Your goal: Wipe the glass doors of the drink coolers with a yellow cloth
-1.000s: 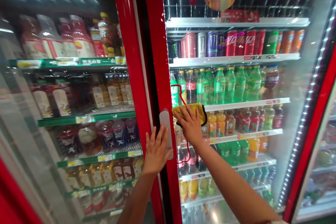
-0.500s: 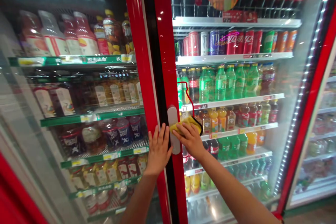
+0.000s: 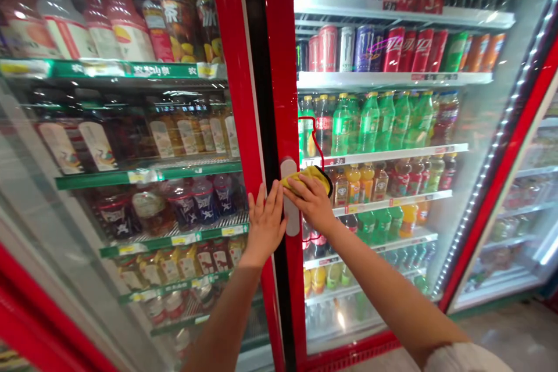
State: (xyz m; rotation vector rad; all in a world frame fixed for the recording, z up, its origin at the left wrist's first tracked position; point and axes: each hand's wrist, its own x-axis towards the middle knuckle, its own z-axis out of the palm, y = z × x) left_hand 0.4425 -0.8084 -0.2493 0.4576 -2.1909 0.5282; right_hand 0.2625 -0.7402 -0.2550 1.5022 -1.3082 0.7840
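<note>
My left hand point(image 3: 265, 222) lies with its fingers spread against the red frame and dark gap between two glass fridge doors, holding nothing. Just right of it, my right hand point(image 3: 313, 203) presses a yellow cloth point(image 3: 321, 175) with a dark edge against the red door frame point(image 3: 288, 99), at the upper part of a grey oval handle plate point(image 3: 292, 215). The cloth sticks out above and to the right of the fingers. Both hands' fingertips are close together near the handle plate.
Behind the left glass stand shelves of bottles point(image 3: 204, 203) with green price strips point(image 3: 148, 177). The right fridge holds cans point(image 3: 394, 49) and green bottles point(image 3: 369, 122) on white shelves. Another lit fridge point(image 3: 518, 197) is at the far right, above a floor point(image 3: 501, 331).
The view has tilted downward and shows more floor at the lower right. Both hands remain by the handle plate, the right still on the cloth.
</note>
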